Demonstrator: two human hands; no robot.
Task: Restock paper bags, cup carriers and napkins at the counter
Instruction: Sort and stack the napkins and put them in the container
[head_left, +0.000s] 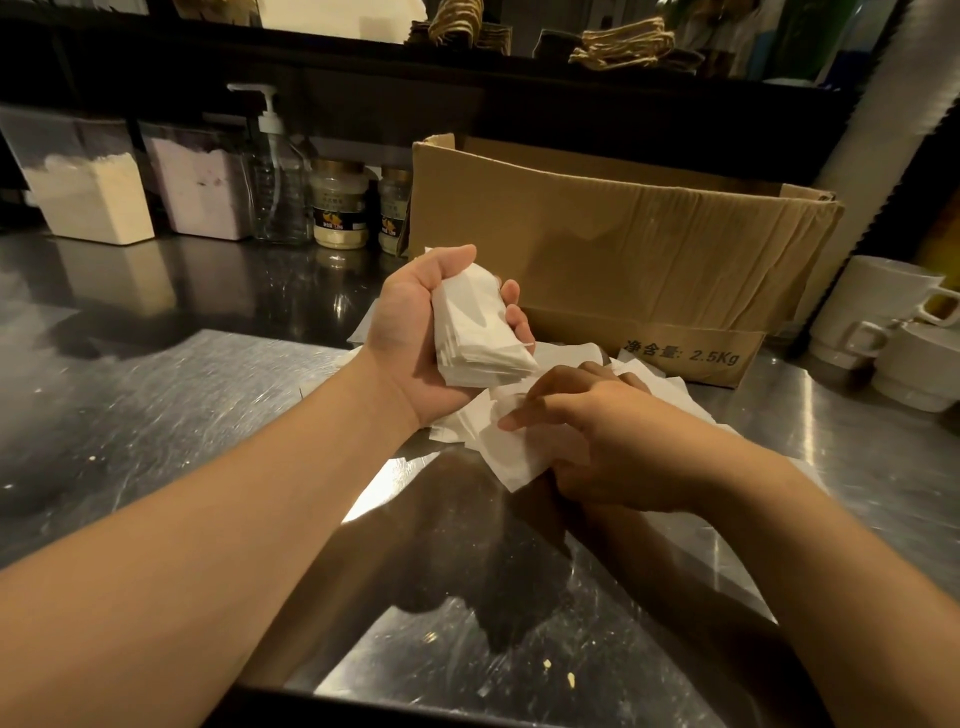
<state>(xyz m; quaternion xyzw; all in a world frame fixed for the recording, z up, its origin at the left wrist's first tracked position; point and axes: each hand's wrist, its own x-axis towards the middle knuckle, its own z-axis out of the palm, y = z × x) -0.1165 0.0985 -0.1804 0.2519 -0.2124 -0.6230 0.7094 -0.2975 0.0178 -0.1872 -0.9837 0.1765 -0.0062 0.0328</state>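
Note:
My left hand (410, 338) is raised palm-up over the steel counter (156, 415) and grips a thick stack of white napkins (478, 338). Just below and to the right, my right hand (597, 441) pinches a single loose napkin (506, 452) between thumb and fingers. More loose white napkins (654, 374) lie scattered on the counter under and behind both hands, in front of a cardboard box (597, 234). Paper bags with twine handles (623, 44) sit on the dark upper shelf.
The open cardboard box stands at the back right. White stacked cups (883, 322) are at the far right. Powder containers (93, 197), a pump bottle (275, 171) and two jars (340, 208) line the back left.

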